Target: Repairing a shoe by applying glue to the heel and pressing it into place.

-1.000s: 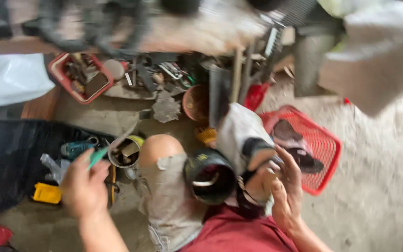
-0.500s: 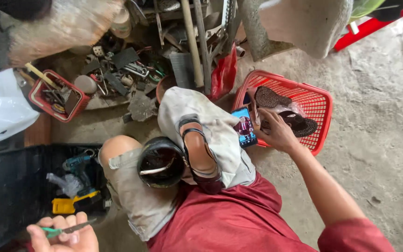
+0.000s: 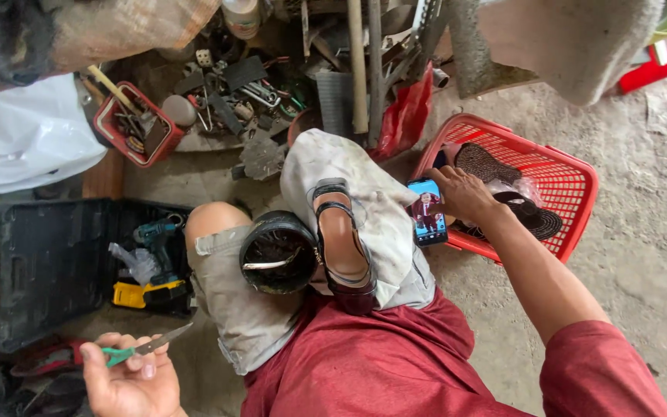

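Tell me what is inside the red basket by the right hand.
The red basket holds dark, textured sole-like pieces and some clear plastic. The right hand, holding a phone, covers the near corner, so anything there is hidden.

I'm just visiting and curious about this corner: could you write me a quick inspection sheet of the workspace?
Surface: bare concrete floor.
Job's things: sandal on a cloth over the knee; black round tin beside it.
Clutter: red basket with soles; small red tray of tools; drill in a black case.
Grippers: left hand holds a green-handled knife; right hand touches a phone.
Cables: nothing seen.
Surroundings: white bag, scrap metal.
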